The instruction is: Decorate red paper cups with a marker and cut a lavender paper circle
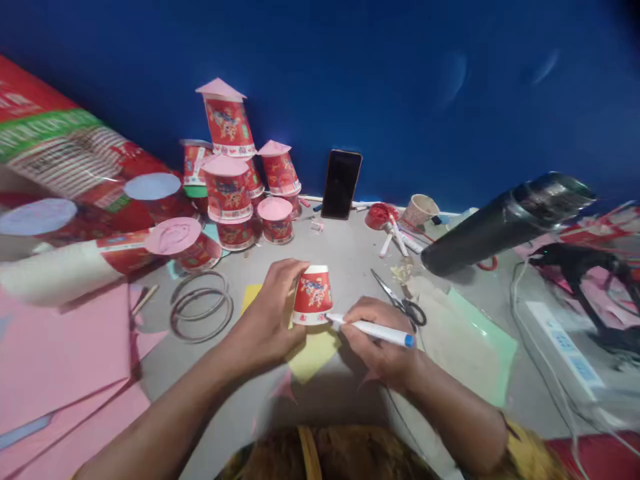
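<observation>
A small red paper cup [313, 293] with a printed pattern and a white band is upside down in my left hand [273, 313], whose fingers and thumb grip its left side from top to bottom. My right hand [377, 333] is closed round a white marker [377, 331] with a blue end. The marker's tip touches or nearly touches the white band at the cup's lower right. Beneath the cup, a piece of yellow paper [313, 357] lies on the grey table [350, 400].
Stacked red cups [230, 190] with pink paper tops stand back left, beside grey rings [201, 307] and pink sheets [60, 353]. A phone [342, 185] leans at the back. Scissors [400, 300], a black bottle [500, 223] and a power strip [565, 347] are on the right.
</observation>
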Available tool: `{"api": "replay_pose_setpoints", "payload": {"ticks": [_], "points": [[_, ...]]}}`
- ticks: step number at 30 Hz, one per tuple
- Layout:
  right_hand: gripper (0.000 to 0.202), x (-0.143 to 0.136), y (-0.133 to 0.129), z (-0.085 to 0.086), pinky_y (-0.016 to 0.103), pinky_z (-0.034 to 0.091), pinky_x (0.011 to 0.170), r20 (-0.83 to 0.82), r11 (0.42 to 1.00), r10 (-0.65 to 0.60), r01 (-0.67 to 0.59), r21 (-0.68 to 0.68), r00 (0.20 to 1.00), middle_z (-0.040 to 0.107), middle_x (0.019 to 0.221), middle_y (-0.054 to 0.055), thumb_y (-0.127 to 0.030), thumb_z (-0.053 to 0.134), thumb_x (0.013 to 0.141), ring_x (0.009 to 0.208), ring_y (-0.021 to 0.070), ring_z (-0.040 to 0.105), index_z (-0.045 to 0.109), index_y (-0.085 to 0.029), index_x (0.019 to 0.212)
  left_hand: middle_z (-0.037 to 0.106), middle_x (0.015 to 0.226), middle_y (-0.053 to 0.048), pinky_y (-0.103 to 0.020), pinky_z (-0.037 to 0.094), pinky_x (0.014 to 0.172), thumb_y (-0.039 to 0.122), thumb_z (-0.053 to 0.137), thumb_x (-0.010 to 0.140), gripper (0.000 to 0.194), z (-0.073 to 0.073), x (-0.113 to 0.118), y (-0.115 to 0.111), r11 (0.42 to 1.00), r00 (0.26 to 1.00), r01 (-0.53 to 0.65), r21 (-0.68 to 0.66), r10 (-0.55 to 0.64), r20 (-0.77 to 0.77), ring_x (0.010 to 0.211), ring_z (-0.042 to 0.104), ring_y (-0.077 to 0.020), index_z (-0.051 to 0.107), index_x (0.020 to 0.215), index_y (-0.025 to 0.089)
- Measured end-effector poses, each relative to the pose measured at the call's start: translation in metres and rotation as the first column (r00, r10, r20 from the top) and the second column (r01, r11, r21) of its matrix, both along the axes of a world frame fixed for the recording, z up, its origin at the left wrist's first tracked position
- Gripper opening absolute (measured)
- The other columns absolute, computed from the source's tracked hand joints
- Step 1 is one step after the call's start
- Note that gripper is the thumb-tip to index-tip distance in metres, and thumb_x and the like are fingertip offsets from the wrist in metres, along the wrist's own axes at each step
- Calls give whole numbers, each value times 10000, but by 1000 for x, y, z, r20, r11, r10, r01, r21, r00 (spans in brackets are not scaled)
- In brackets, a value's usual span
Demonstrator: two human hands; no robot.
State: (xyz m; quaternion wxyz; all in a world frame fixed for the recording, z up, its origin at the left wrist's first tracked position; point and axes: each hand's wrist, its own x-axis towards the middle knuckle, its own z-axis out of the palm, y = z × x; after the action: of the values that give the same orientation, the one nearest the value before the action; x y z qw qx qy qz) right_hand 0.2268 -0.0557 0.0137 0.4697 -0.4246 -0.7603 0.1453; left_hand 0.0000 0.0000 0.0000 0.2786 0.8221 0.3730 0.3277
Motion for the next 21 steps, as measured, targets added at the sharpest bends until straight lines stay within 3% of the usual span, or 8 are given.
{"api": "replay_pose_setpoints", "payload": {"ticks": [9,15,21], "points": [[91,0,3,-3,261,554,595,-20,998,17,-16,63,1000,754,736,24,-192,629,982,617,156,701,684,-215,914,473,1454,-122,-521,497,1168,52,618,734,814,-3,0,-1,999,999,-34,-16,34,3,1398,500,-325,385,1485,259],[98,-1,4,-4,258,552,604,-49,997,25,-22,73,998,749,727,27,-199,628,991,623,154,698,678,-213,907,473,1452,-127,-543,491,1179,87,636,781,777,-2,-1,-1,999,999,-33,-11,33,-3,1402,493,-326,379,1494,261],[95,1,4,-4,262,556,596,-60,997,10,-6,79,998,757,733,25,-204,632,988,618,155,702,684,-219,909,468,1462,-116,-558,504,1171,63,631,737,830,-3,-1,1,999,999,-33,-17,33,3,1411,489,-333,377,1497,279]]}}
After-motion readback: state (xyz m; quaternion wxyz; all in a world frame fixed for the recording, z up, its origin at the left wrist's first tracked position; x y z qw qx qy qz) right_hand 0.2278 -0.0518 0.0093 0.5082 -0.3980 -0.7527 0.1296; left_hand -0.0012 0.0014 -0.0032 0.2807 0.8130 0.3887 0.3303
